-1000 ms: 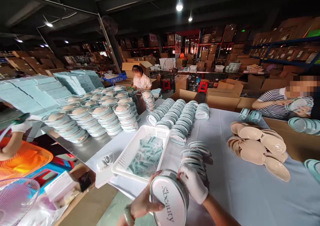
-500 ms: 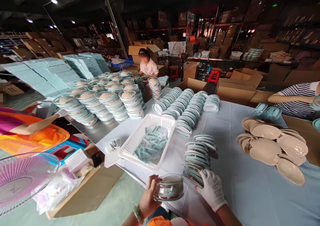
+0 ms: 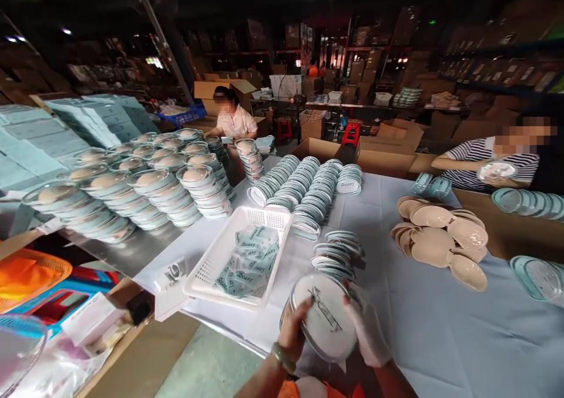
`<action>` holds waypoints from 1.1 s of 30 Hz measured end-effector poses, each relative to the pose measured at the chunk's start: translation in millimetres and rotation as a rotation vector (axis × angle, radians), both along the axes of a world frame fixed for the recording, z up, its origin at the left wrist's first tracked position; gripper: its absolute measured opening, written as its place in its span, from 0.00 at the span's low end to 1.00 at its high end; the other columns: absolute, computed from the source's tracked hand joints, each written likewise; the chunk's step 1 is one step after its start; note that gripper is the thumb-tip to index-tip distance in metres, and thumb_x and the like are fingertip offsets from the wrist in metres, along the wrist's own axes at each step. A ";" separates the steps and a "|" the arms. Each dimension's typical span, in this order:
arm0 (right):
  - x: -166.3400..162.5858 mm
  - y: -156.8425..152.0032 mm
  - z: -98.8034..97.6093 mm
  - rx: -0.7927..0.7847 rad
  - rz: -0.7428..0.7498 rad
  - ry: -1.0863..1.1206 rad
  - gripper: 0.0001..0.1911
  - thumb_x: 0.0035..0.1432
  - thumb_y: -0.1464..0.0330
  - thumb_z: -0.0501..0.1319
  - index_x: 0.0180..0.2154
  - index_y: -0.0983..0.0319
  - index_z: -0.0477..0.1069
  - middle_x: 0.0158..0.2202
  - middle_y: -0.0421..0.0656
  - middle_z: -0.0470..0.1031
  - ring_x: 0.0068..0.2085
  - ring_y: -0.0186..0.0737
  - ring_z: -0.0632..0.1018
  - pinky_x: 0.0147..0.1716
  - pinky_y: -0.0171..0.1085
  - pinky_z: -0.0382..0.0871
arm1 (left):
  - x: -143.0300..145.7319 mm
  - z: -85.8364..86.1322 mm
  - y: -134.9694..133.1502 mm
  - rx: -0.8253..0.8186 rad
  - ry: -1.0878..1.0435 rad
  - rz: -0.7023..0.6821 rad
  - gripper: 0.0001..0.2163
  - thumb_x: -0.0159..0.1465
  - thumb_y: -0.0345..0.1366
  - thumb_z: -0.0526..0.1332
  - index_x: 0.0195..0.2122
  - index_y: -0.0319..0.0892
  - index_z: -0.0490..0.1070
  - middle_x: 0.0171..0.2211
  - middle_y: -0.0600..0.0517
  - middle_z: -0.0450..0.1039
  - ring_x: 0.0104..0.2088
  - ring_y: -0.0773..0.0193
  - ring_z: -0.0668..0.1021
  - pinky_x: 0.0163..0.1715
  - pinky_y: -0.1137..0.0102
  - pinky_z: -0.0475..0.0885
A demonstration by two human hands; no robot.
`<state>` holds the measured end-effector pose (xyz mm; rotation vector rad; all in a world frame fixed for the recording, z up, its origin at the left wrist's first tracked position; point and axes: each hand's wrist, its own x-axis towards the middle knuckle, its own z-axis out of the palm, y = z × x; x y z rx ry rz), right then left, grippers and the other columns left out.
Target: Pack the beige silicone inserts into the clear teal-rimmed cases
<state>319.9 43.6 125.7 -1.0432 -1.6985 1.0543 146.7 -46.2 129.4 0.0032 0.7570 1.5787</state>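
Both of my hands grip a clear oval case [image 3: 325, 321] in front of me, its white face tilted up toward me. Black print on that face is too blurred to read. My left hand [image 3: 294, 330], bare with a bracelet at the wrist, closes on the left rim with the thumb over the face. On the right rim, my right hand [image 3: 368, 330] in a white glove has its fingers pressed. Just beyond the case lies a leaning row of flat teal-edged oval cases [image 3: 337, 254]. What the case contains is hidden.
A white plastic basket [image 3: 238, 260] of printed teal packets stands left of my hands. Further off are rows of oval cases [image 3: 304, 186] and tall stacks of filled cases [image 3: 202, 189]. Beige moulded double cups [image 3: 440, 233] lie rightward. Co-workers stand beyond and at the right.
My right hand has left the row of flat cases and come onto the case in my left hand. The case has turned from side-on to face-up, and the view has swung right.
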 end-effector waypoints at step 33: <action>-47.1 -31.5 45.6 0.500 0.018 0.084 0.17 0.62 0.71 0.64 0.52 0.57 0.77 0.54 0.49 0.80 0.55 0.46 0.81 0.54 0.45 0.79 | 8.0 47.2 -21.1 -0.112 -0.157 0.278 0.28 0.71 0.40 0.59 0.71 0.45 0.57 0.39 0.44 0.86 0.38 0.51 0.87 0.41 0.60 0.81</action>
